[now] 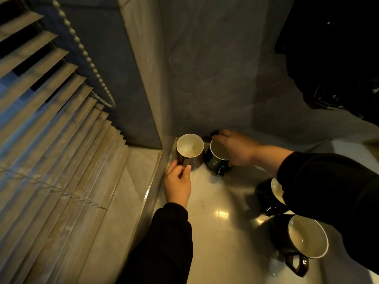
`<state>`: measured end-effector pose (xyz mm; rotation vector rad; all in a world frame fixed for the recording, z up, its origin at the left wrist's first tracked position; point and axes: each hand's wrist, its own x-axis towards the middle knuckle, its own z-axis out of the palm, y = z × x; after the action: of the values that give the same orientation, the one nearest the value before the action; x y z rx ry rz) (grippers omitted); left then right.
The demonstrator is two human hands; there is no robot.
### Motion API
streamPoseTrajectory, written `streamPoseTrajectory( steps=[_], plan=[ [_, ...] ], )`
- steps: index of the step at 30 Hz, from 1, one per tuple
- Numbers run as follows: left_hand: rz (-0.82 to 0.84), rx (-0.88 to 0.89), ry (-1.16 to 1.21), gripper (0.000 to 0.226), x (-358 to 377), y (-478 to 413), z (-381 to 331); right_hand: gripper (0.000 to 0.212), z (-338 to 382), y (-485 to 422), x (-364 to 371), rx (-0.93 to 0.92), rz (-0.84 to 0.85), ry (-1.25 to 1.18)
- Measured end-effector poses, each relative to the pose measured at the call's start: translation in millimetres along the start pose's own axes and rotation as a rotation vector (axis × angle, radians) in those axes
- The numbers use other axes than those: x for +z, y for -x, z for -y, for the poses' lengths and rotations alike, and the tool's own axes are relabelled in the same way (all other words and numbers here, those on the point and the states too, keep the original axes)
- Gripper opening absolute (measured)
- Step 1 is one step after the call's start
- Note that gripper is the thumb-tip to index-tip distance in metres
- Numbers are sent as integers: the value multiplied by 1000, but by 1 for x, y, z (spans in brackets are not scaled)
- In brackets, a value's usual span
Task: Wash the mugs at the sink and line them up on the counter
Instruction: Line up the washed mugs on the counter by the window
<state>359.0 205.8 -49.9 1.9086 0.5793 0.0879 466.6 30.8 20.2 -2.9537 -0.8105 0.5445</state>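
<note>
A brown mug (192, 158) with a white inside stands upright in the counter's far left corner. My left hand (178, 184) pinches its handle with thumb and fingers. Right beside it sits a dark green mug (213, 161) with pale lettering. My right hand (235, 148) grips this mug from above, fingers curled over its rim. Two more dark mugs stand upright nearer me on the right: one (266, 194) half hidden under my right sleeve, the other (303, 238) at the lower right with its handle toward me.
The pale glossy counter (215, 212) meets a grey stone wall (215, 78) behind the mugs. A raised window ledge (127, 193) borders it on the left, with slatted blinds (41, 119) and a bead cord above. A dark shape hangs at the upper right (338, 58).
</note>
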Motion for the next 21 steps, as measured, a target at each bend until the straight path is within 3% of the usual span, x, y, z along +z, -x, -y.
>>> streamPoseTrajectory(
  steps=[18,21],
  plan=[
    [37,-30,-7,23,0,-5,-9,93,1,2,2,-54,-53,78],
    [17,-21,-11,34,-5,7,-15,93,0,16,0,-20,-106,-4]
  ],
)
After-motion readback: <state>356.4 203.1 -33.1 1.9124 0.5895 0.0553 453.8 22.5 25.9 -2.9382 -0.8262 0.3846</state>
